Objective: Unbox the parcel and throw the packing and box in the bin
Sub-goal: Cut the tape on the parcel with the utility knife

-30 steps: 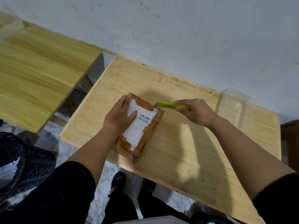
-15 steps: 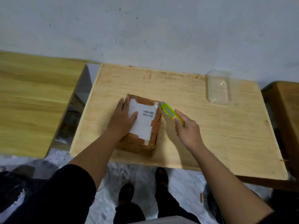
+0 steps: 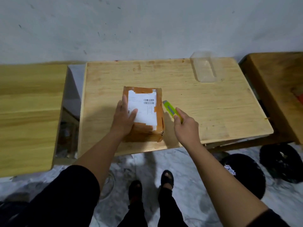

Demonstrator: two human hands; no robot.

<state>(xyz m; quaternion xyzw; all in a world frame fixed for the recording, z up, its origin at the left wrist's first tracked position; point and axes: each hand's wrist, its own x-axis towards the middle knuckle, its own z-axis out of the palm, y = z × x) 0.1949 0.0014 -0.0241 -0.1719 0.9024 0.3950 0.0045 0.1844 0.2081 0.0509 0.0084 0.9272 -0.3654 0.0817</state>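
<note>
A brown cardboard parcel wrapped in tape, with a white shipping label on top, lies on the light wooden table. My left hand presses flat on the parcel's left side, fingers spread over the label's edge. My right hand grips a yellow-green utility knife, its tip pointing toward the parcel's right edge, a short gap away. A black mesh bin stands on the floor to the right of my feet.
A clear plastic container lies at the table's far right. Another wooden table stands to the left and a brown stool to the right. A second black basket sits at far right. A grey wall lies behind.
The view has swung so the table now looks square-on. My right hand has drawn the knife back along the parcel's right side toward me. My left hand stays on the parcel.
</note>
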